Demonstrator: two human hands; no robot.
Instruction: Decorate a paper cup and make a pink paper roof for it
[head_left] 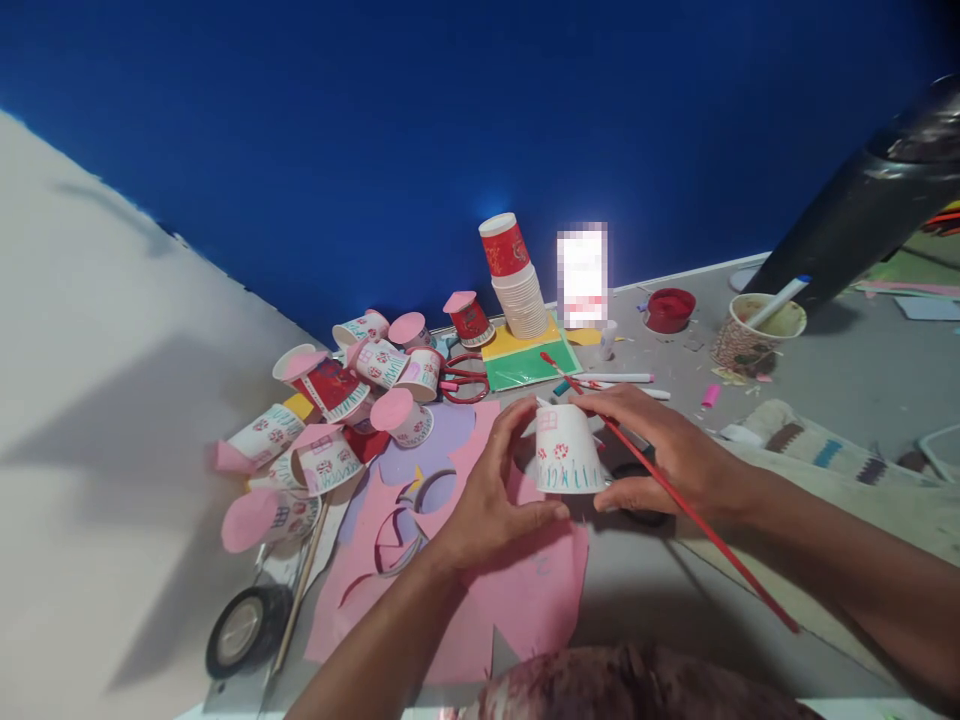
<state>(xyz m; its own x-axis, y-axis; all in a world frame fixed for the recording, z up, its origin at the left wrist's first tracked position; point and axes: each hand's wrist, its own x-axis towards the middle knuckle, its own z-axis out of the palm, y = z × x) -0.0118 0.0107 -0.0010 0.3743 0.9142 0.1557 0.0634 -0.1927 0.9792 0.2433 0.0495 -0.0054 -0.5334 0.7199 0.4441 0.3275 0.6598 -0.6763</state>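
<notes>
Upside-down paper cup [568, 450], white, with little red flowers and green grass strokes along its rim and a red window near the top, sitting over the pink paper sheet [517, 590] on the counter [825, 380]. Left hand [491, 495] is cupped around its left side, thumb under the rim, fingers over the top. Right hand [671, 455] steadies the other side and also pinches a long red paintbrush [675, 490], tip up by the green card (bristles red with paint). So both hands are closed on the cup, the right one sharing its grip with the brush.

By the look of it, this is the decorating step, the cup being turned between strokes. A next stroke would want the left hand alone holding the cup firm and the brush tip brought down to the wall.

Further out: a heap of finished cups [330, 420] with pink circles, red scissors [461, 380], a stack of blank cups [517, 285], a red paint pot [670, 308], a tape roll [247, 628].
</notes>
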